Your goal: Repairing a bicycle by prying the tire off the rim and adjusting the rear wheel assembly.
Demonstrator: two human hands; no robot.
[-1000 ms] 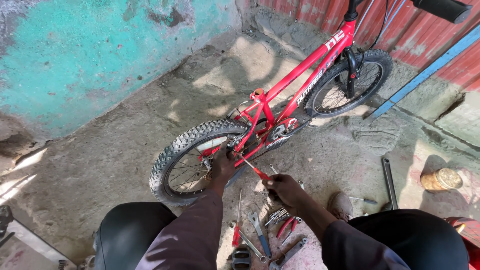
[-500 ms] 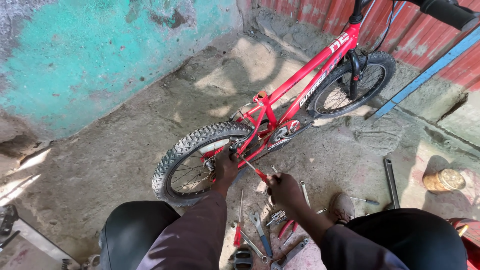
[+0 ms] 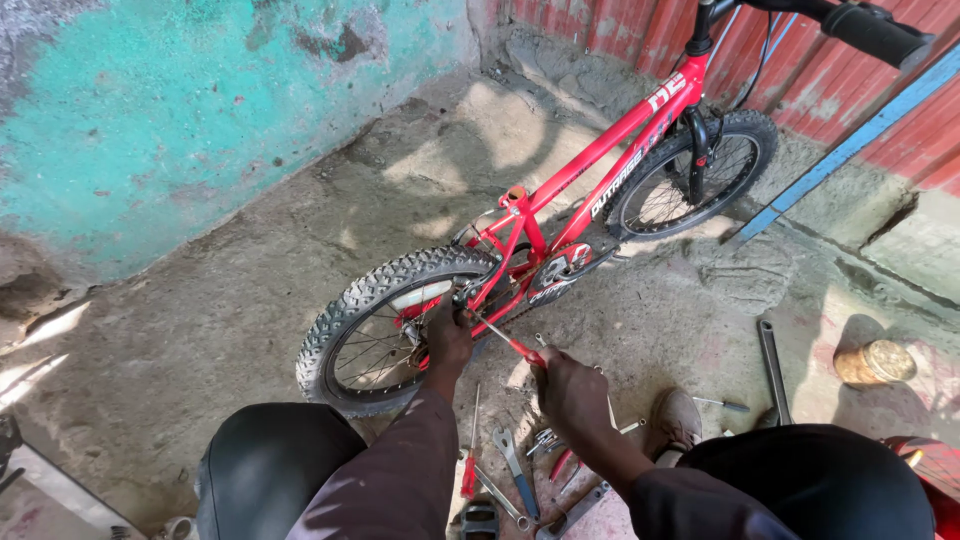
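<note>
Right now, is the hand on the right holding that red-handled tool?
Touching. In the head view the right hand is wrapped around the red handle of the screwdriver, whose shaft runs toward the rear wheel.

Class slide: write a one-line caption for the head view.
Left hand steadies the red bicycle's rear wheel while right hand holds a red-handled screwdriver to it.

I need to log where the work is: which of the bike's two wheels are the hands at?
The rear wheel, the knobby one nearest the person. The left hand rests at its hub while the right hand holds a red-handled screwdriver towards it. The front wheel stands untouched by the red wall.
</note>
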